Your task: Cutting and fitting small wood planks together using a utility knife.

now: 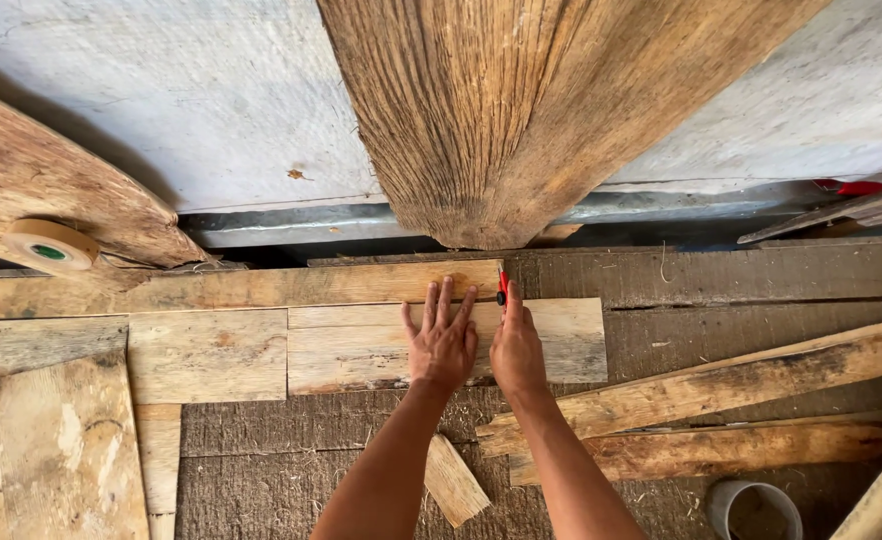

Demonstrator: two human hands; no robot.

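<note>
A big rough log (521, 110) with stringy brown bark stands at the top, and below it flat, pale wooden boards lie side by side on the dark, scratchy floor (761, 275). The left hand (442, 342) lies flat with fingers spread on a smooth rectangle board (361, 345), holding nothing. The right hand (516, 345) rests just beside it on the same board, fingers pinched tight on a small red pencil (502, 287) whose tip meets the long thin plank (261, 287) above.
</note>
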